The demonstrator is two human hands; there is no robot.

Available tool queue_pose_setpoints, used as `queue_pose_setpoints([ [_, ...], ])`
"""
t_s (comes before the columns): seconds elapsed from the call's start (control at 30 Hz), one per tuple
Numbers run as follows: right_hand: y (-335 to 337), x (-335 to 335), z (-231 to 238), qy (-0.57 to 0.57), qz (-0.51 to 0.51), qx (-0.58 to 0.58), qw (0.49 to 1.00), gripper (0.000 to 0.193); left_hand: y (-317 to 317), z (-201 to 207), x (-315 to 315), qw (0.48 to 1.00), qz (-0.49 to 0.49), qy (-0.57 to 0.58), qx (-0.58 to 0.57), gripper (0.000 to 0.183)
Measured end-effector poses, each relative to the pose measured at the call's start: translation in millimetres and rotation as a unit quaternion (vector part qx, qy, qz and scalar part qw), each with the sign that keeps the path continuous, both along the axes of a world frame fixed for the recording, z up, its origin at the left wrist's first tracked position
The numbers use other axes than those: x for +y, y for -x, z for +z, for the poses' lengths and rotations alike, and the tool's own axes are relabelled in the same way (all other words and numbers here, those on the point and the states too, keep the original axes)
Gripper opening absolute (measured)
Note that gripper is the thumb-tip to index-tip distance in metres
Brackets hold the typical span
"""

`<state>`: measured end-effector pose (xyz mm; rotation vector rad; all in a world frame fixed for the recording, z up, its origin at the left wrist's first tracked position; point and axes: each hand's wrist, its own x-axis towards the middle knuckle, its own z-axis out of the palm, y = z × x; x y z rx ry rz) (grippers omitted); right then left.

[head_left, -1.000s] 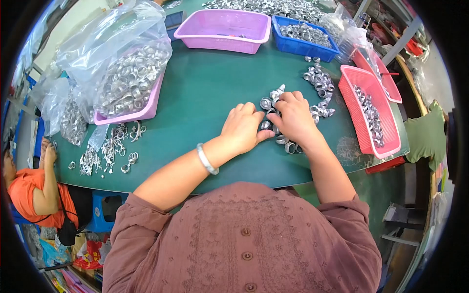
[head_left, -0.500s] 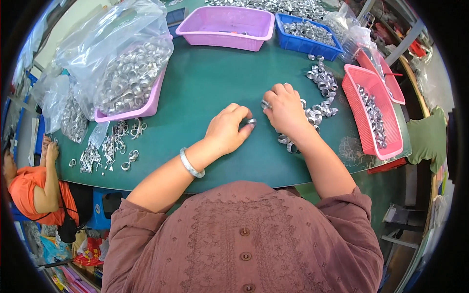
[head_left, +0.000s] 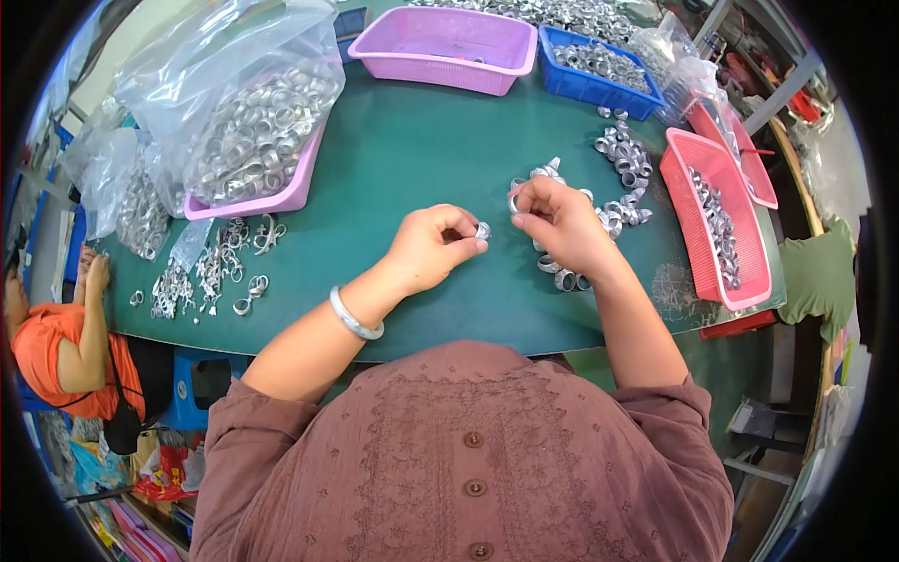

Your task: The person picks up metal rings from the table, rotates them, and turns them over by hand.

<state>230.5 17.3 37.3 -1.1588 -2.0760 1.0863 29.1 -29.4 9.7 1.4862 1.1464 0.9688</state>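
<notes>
Between thumb and fingers, my left hand [head_left: 436,245] pinches a silver ring [head_left: 483,230] above the green table [head_left: 403,169]. A pale bangle [head_left: 354,315] sits on that wrist. My right hand [head_left: 560,220] is closed on another ring [head_left: 513,201], held at the thumb and fingertips. Loose silver rings [head_left: 611,221] lie around and beyond the right hand, which covers some of them. A further cluster of rings [head_left: 626,157] lies farther off to the right.
A pink basket [head_left: 682,211] with rings stands at the right. A purple basket [head_left: 440,33] and a blue basket [head_left: 599,89] of rings stand at the back. At left, a bag of rings [head_left: 257,131] rests in a purple basket, near small jewellery pieces [head_left: 220,262]. A person in orange [head_left: 61,347] sits left.
My right hand has lifted off the ring pile and turned, now showing a ring in its pinch. The left hand still holds its ring, its fingers turned slightly.
</notes>
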Motion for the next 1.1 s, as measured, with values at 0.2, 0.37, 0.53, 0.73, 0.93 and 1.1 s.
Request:
queue_pose_setpoints([
  [0.2, 10.2, -23.5, -3.7, -0.034, 0.043, 0.145, 0.988, 0.044, 8.6, 4.2, -15.7, 0.959, -0.007, 0.02, -0.282, 0.042],
  [0.37, 19.6, -40.6, 9.6, -0.112, 0.071, 0.111, 0.985, 0.05, 5.9, 7.5, -26.9, 0.955, -0.026, -0.028, -0.295, 0.052],
  [0.53, 21.1, -45.4, 11.8, -0.174, 0.077, 0.112, 0.975, 0.051, 3.8, 8.8, -32.5, 0.952, -0.038, -0.042, -0.301, 0.051],
  [0.73, 21.1, -45.6, 2.7, -0.201, 0.076, 0.157, 0.964, 0.044, 3.6, 7.1, -33.9, 0.949, -0.04, -0.054, -0.307, 0.05],
  [0.93, 21.8, -46.3, 5.6, -0.191, 0.078, 0.178, 0.962, 0.036, 6.2, 6.8, -35.8, 0.959, -0.019, -0.055, -0.279, 0.051],
  [1.1, 20.6, -44.3, 5.2, -0.251, 0.079, 0.153, 0.953, 0.038, 4.5, 6.6, -37.2, 0.954, -0.017, -0.051, -0.296, 0.053],
])
